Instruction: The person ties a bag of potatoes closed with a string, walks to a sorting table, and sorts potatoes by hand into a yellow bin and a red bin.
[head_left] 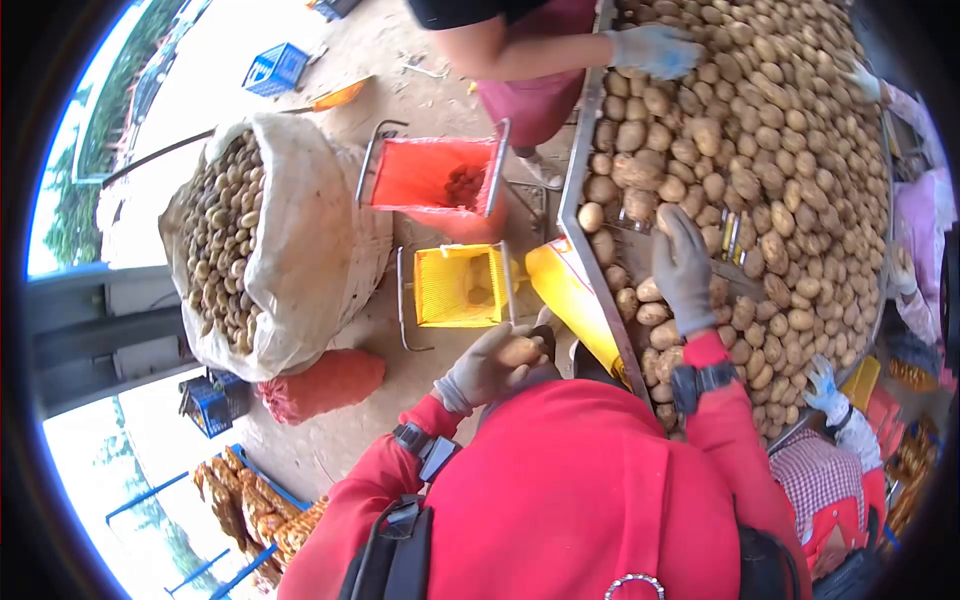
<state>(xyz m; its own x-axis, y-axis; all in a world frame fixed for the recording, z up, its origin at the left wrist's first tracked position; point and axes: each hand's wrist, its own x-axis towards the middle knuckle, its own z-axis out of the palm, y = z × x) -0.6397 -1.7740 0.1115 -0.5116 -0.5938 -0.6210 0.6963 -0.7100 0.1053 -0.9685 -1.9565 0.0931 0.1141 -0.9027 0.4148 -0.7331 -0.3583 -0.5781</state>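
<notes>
My left hand, in a grey glove, curls round a potato beside the yellow mesh bag. That bag hangs open on a metal frame, with a few potatoes inside. Over the edge of the sorting table, my right hand grips another potato at its fingertips; the glove covers part of it. Beneath and around this hand spreads a big heap of potatoes.
A red mesh bag hangs on a second frame. Left of it stands a big white sack of potatoes, with a full red sack below. A co-worker's gloved hand reaches into the heap; other workers' hands are along the right side.
</notes>
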